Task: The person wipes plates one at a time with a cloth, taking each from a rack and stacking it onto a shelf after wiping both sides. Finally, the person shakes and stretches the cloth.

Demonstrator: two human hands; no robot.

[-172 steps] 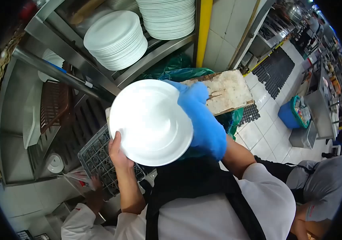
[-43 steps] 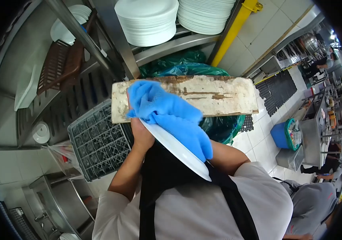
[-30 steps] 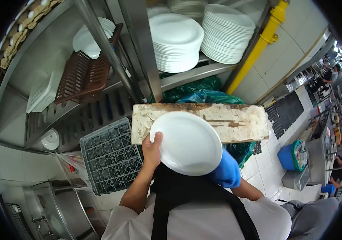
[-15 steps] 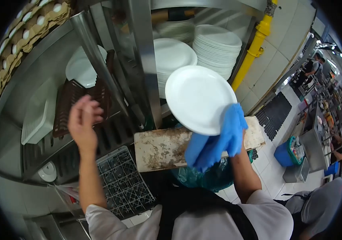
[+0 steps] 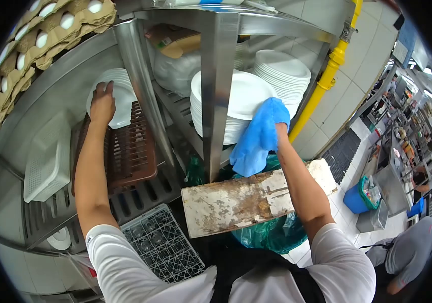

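Head view: your left hand [image 5: 103,105], nearer, overlies leaning white plates [image 5: 122,105], grip unclear; your right hand [image 5: 280,128] clutches blue cloth [image 5: 256,144].

Steel shelf [image 5: 179,119] with white plate stacks [image 5: 282,73], slatted shelf [image 5: 131,201] with brown rack [image 5: 134,151], white basket [image 5: 49,169]

Place: commercial kitchen | stacked white plates [image 5: 250,96] | egg trays [image 5: 57,43] | steel shelving [image 5: 220,91] | dish rack [image 5: 134,157] | tiled wall [image 5: 365,76]
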